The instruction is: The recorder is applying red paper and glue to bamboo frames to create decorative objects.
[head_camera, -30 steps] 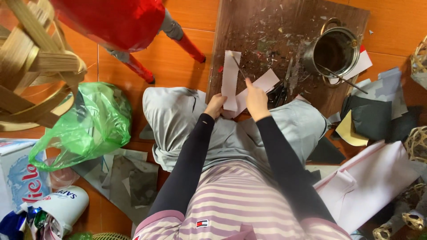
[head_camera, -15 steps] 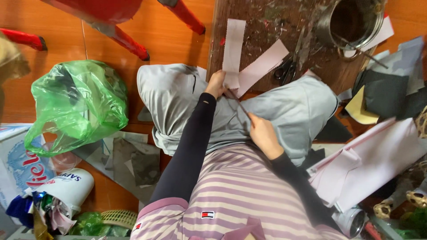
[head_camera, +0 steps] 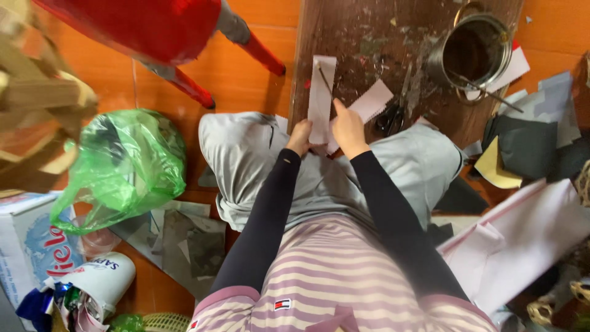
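Note:
A pale paper strip (head_camera: 321,98) lies lengthwise on a dark, stained wooden board (head_camera: 369,43). My left hand (head_camera: 300,136) pinches the near end of that strip. My right hand (head_camera: 348,128) grips a thin stick or brush (head_camera: 324,79) whose tip rests on the strip. A second pale strip (head_camera: 372,101) lies angled just right of my right hand. Black scissors (head_camera: 391,118) rest on the board beside it. I sit on the floor with my knees in grey trousers under both forearms.
A metal pot (head_camera: 470,52) with a stick in it stands at the board's far right. Dark, yellow and white paper sheets (head_camera: 522,147) pile at right. A green plastic bag (head_camera: 123,166), a red stool (head_camera: 153,31), a cardboard box (head_camera: 27,246) and a white cup (head_camera: 101,280) sit left.
My right hand, which had dropped back to my lap, has returned to the board holding a thin stick against the strip. The view shifted slightly; my left hand stays on the strip.

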